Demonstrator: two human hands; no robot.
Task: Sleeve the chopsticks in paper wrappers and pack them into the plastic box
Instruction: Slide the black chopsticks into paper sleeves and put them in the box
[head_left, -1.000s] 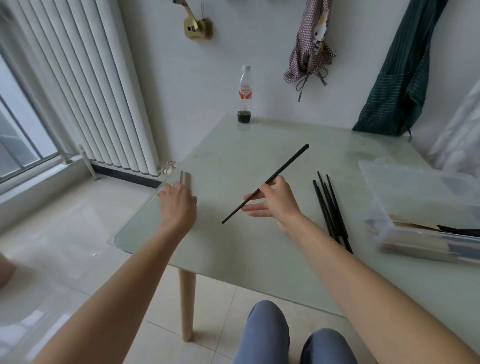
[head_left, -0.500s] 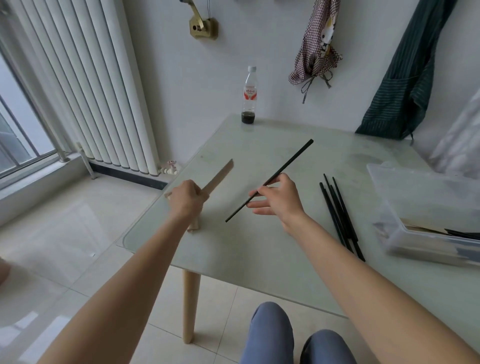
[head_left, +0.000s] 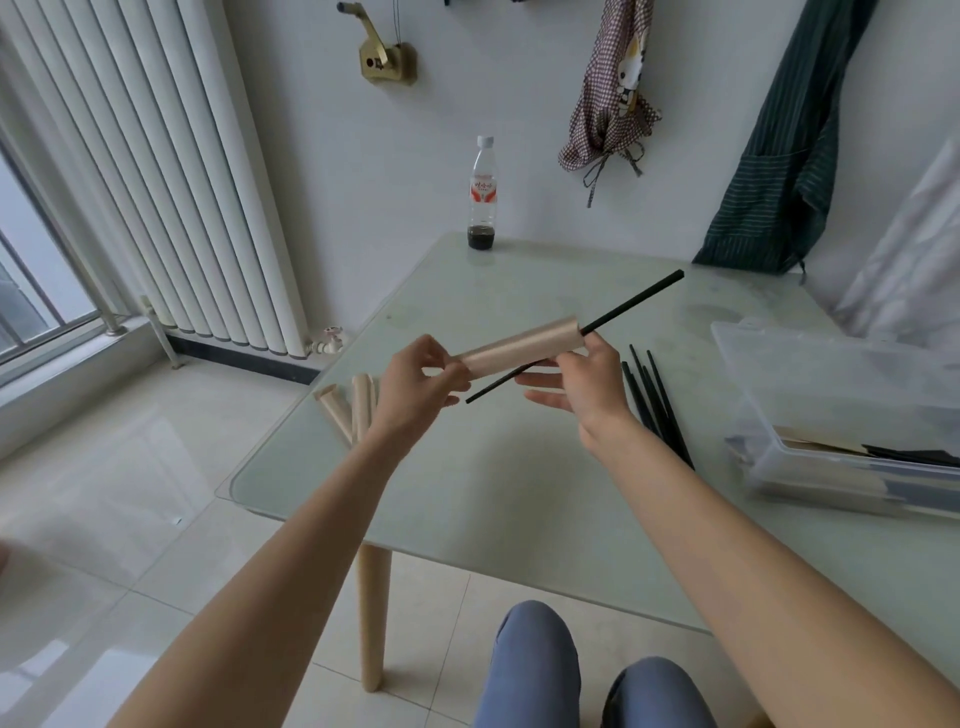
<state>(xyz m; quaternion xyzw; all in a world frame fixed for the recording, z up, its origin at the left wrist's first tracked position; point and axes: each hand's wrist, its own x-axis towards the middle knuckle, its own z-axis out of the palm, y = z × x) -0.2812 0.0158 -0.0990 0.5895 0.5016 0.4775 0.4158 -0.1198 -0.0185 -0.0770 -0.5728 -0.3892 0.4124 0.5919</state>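
1. 2 hands meet: left hand (head_left: 415, 387) pinches the paper wrapper (head_left: 519, 347) by its near end; right hand (head_left: 582, 382) grips 1 chopstick (head_left: 631, 304).
2. Both long axes run parallel, chopstick just under the wrapper, not yet inside.
3. Plastic box (head_left: 831, 364) lies right of the right hand.

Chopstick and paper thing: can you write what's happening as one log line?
left hand: holds paper wrapper | right hand: holds black chopstick | chopstick: beside wrapper, not sleeved | plastic box: right

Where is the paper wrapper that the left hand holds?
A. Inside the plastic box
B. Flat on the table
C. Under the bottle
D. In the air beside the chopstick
D: the left hand pinches the paper wrapper above the table, alongside the chopstick held by the right hand.
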